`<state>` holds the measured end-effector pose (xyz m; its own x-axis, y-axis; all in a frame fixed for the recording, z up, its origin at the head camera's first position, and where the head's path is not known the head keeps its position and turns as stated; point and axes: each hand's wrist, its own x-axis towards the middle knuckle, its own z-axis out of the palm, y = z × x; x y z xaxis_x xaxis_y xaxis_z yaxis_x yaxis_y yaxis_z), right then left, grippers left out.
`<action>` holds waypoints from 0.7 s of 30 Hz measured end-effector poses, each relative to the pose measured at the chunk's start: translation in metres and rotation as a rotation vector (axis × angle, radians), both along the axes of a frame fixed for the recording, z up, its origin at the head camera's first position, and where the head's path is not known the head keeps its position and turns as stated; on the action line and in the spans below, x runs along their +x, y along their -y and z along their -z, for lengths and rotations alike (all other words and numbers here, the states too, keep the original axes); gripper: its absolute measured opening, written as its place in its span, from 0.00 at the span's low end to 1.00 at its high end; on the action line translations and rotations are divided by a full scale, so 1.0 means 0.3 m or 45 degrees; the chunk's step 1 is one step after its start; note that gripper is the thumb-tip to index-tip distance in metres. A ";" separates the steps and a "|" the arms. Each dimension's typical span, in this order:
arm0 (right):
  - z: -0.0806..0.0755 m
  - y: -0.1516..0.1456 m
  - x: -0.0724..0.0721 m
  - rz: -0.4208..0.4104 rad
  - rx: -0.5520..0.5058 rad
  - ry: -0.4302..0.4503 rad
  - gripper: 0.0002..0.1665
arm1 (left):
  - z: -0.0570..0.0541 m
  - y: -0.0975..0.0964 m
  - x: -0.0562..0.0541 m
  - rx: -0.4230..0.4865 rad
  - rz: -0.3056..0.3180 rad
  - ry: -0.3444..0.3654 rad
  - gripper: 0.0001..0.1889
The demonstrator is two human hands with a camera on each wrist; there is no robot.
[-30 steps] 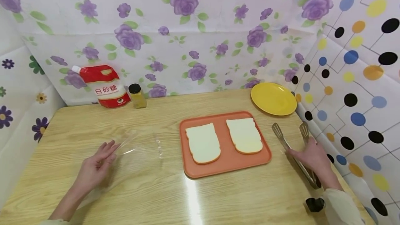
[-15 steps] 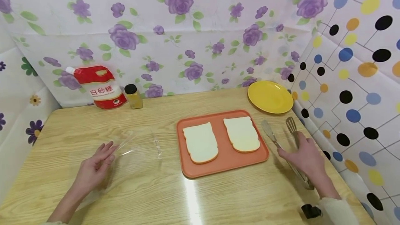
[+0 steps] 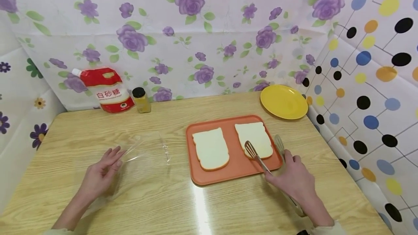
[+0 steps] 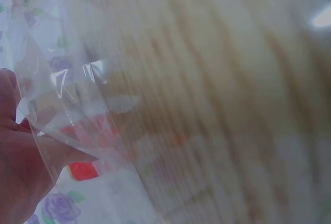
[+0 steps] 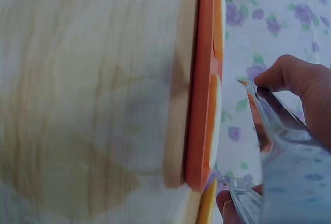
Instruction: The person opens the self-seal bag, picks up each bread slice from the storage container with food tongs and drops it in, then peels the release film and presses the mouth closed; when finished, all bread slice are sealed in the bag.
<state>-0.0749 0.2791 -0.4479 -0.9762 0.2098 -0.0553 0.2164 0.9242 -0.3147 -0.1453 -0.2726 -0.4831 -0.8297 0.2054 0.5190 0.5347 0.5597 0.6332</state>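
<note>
My left hand [image 3: 99, 177] pinches the edge of a clear plastic bag [image 3: 148, 151] between thumb and fingers, holding it at the left of the table. In the left wrist view, the clear plastic [image 4: 67, 97] crosses my thumb. My right hand [image 3: 294, 178] grips metal tongs [image 3: 266, 168], thumb on one arm and fingers on the other. The tongs are spread. One slotted tip is above the lower part of the right bread slice [image 3: 256, 136]; the other is beyond the tray's right edge. A second bread slice [image 3: 211, 149] lies left on the orange tray [image 3: 232, 139].
A yellow plate [image 3: 284, 101] sits at the back right. A red and white pouch [image 3: 112, 93] and a small black-capped jar [image 3: 142, 102] stand at the back left. Patterned sheets [image 3: 202, 39] rise behind and at both sides of the wooden table [image 3: 169, 206].
My right hand has lifted the tongs and carried them left, from the table's right side to the tray's right bread slice. My left hand keeps its place with the plastic bag.
</note>
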 end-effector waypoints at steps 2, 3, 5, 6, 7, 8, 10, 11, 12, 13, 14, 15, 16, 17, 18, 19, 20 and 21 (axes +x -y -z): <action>0.004 0.016 0.004 0.007 0.008 0.002 0.62 | -0.001 0.000 -0.001 0.001 0.007 0.003 0.21; 0.005 0.023 0.004 0.009 0.014 -0.003 0.62 | -0.002 0.000 -0.001 -0.001 0.009 0.004 0.21; 0.012 0.034 0.006 0.008 0.031 -0.017 0.63 | -0.004 -0.001 0.000 -0.005 0.012 0.010 0.20; 0.015 0.039 0.006 0.008 0.036 -0.021 0.64 | -0.005 -0.002 0.000 -0.007 0.012 0.013 0.20; 0.019 0.043 0.006 0.008 0.043 -0.026 0.64 | -0.005 -0.001 0.001 -0.011 0.012 0.017 0.19; 0.022 0.047 0.005 0.009 0.046 -0.031 0.64 | -0.005 -0.001 0.001 -0.016 0.010 0.021 0.19; 0.029 0.053 0.004 0.013 0.051 -0.030 0.65 | -0.006 -0.001 0.001 -0.028 0.006 0.025 0.18; 0.032 0.056 0.002 0.016 0.051 -0.027 0.66 | -0.006 -0.002 0.002 -0.035 0.004 0.023 0.18; 0.034 0.058 0.001 0.021 0.051 -0.022 0.66 | -0.006 -0.001 0.001 -0.043 0.002 0.025 0.18; 0.037 0.060 0.000 0.025 0.053 -0.017 0.66 | -0.006 -0.001 0.001 -0.047 0.001 0.023 0.18; 0.039 0.062 -0.002 0.029 0.053 -0.013 0.66 | -0.006 -0.001 0.001 -0.048 0.000 0.021 0.18; 0.041 0.064 -0.004 0.029 0.055 -0.010 0.66 | -0.006 -0.001 0.001 -0.047 0.000 0.021 0.18; 0.043 0.067 -0.006 0.030 0.055 -0.007 0.66 | -0.006 0.000 0.001 -0.045 -0.002 0.018 0.19; 0.045 0.069 -0.008 0.031 0.054 -0.008 0.65 | -0.005 0.000 0.002 -0.044 -0.003 0.016 0.19; 0.047 0.072 -0.010 0.030 0.054 -0.013 0.65 | -0.005 0.000 0.002 -0.042 -0.003 0.016 0.20; 0.050 0.075 -0.012 0.030 0.053 -0.021 0.64 | -0.002 0.002 0.001 -0.037 -0.002 0.014 0.20; 0.051 0.077 -0.014 0.030 0.049 -0.029 0.63 | -0.001 0.003 0.001 -0.037 -0.003 0.014 0.20; 0.052 0.079 -0.017 0.029 0.047 -0.037 0.63 | -0.001 0.003 0.001 -0.038 -0.004 0.012 0.21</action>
<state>-0.0801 0.2554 -0.4637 -0.9723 0.2330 -0.0184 0.2284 0.9304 -0.2868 -0.1448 -0.2735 -0.4828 -0.8354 0.2180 0.5046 0.5267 0.5801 0.6214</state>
